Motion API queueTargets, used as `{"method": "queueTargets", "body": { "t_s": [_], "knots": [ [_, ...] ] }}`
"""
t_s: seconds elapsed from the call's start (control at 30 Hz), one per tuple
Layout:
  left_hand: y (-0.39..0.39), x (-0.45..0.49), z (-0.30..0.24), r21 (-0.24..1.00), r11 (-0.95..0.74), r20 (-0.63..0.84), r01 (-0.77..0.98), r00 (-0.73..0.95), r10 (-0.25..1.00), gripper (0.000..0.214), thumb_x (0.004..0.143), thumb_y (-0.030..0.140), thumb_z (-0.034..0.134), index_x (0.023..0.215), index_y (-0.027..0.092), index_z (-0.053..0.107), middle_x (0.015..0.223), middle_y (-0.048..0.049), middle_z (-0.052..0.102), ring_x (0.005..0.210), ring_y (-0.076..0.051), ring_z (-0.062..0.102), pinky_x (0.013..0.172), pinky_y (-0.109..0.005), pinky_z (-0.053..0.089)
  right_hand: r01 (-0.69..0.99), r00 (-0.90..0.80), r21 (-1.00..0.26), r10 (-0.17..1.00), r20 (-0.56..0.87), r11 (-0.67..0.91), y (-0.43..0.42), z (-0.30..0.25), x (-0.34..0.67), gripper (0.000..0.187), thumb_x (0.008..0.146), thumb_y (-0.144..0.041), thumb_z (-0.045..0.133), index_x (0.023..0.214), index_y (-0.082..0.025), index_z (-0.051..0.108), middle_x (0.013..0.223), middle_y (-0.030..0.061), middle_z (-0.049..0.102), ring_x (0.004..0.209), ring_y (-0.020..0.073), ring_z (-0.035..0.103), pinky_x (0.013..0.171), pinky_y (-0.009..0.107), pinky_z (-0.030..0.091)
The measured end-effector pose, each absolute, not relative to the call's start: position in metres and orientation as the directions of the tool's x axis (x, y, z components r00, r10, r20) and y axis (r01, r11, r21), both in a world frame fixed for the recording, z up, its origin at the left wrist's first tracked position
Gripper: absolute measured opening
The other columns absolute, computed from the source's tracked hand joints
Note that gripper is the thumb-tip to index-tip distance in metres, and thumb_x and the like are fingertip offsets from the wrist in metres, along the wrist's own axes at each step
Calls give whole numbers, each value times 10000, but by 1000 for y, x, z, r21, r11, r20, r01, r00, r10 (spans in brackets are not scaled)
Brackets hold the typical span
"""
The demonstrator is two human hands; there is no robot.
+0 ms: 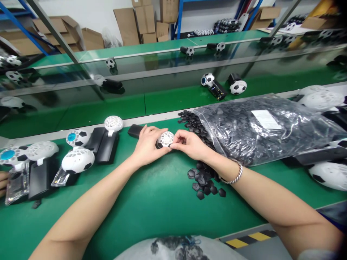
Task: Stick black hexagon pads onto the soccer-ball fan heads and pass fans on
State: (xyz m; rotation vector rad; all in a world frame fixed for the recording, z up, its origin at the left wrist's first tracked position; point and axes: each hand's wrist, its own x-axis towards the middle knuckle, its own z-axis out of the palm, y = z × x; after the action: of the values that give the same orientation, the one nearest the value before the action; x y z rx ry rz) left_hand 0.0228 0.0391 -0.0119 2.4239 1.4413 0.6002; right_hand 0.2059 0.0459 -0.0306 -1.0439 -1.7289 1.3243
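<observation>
My left hand (149, 146) is wrapped round a white soccer-ball-patterned shell (166, 138) with open cutouts on top and black patches low on its side. The thumb and fingertips of my right hand (187, 142) are pinched together against the shell's right side; whatever they hold is hidden. Behind the left hand lies a black handle-like block (135, 130), partly covered by the fingers. Close to my right wrist, small black pentagon pieces (202, 178) are scattered on the green table (151, 209). More of them spill from a large clear plastic bag (271, 126).
To the left stand several soccer-ball devices with black handles (107, 146); another person's hand (3, 183) shows at the left edge. More white ball shells (329, 175) lie right. Beyond a metal rail, a green conveyor (162, 103) carries several ball devices (238, 86).
</observation>
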Motion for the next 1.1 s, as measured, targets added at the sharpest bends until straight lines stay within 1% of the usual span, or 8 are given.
{"method": "queueTargets", "body": {
  "t_s": [0.13, 0.23, 0.33, 0.43, 0.6, 0.73, 0.93, 1.1],
  "knots": [
    [39, 23, -14, 439, -488, 237, 755, 426, 873, 550, 685, 407, 648, 1172, 177, 536, 1093, -62, 611, 1067, -236, 477, 1047, -482, 231, 189, -400, -974, 916, 43, 128, 46, -30, 205, 191, 683, -266, 648, 671, -170, 483, 625, -45, 489, 576, 94, 457, 560, 230, 381],
    [38, 22, -16, 441, -506, 234, 742, 449, 862, 578, 690, 447, 639, 1189, 185, 511, 1131, -64, 592, 1110, -247, 459, 1072, -506, 168, 296, -436, -944, 900, 5, 149, 49, -22, 212, 193, 688, -265, 660, 672, -169, 493, 616, -44, 497, 572, 95, 460, 557, 224, 379],
    [38, 21, -18, 432, -501, 237, 750, 442, 865, 669, 635, 533, 661, 1186, 187, 506, 1161, -78, 580, 1149, -282, 430, 1079, -531, 127, 559, -479, -783, 877, -36, 273, 52, -13, 224, 145, 675, -228, 691, 695, -166, 561, 664, -21, 542, 597, 104, 488, 572, 227, 381],
    [40, 19, -14, 441, -502, 200, 744, 464, 863, 649, 641, 492, 673, 1197, 210, 496, 1203, -74, 568, 1215, -313, 369, 1075, -567, 84, 727, -513, -568, 855, -77, 384, 53, -8, 232, 127, 666, -168, 706, 769, -175, 632, 750, 9, 582, 669, 128, 533, 628, 237, 402],
    [37, 20, -9, 543, -519, 78, 660, 576, 814, 645, 697, 278, 637, 1293, 247, 394, 1383, -58, 411, 1360, -336, 90, 1056, -614, 104, 761, -562, -446, 822, -91, 471, 49, -7, 229, 105, 761, -150, 629, 858, -168, 663, 858, 50, 614, 767, 154, 577, 709, 247, 426],
    [35, 26, -14, 606, -509, 177, 612, 520, 836, 558, 650, 274, 673, 1164, 169, 481, 1275, -122, 497, 1353, -326, 152, 1092, -542, 136, 772, -588, -326, 808, -40, 545, 47, -6, 226, 163, 845, -163, 516, 871, -151, 677, 880, 87, 643, 829, 198, 595, 741, 284, 427],
    [38, 20, -12, 698, -530, 136, 482, 636, 759, 506, 653, 119, 569, 1140, 203, 461, 1290, -73, 480, 1366, -278, 153, 1077, -490, 244, 664, -579, -530, 811, 84, 528, 45, 3, 229, 121, 801, -126, 565, 858, -173, 660, 771, 12, 668, 715, 134, 599, 681, 227, 428],
    [41, 13, -8, 699, -509, 111, 502, 628, 770, 516, 645, 97, 550, 1142, 205, 468, 1294, -64, 480, 1365, -251, 173, 1086, -456, 237, 701, -544, -483, 831, 116, 525, 49, 1, 233, 78, 774, -121, 591, 799, -163, 652, 764, 21, 634, 691, 132, 571, 656, 232, 422]
  ]
}}
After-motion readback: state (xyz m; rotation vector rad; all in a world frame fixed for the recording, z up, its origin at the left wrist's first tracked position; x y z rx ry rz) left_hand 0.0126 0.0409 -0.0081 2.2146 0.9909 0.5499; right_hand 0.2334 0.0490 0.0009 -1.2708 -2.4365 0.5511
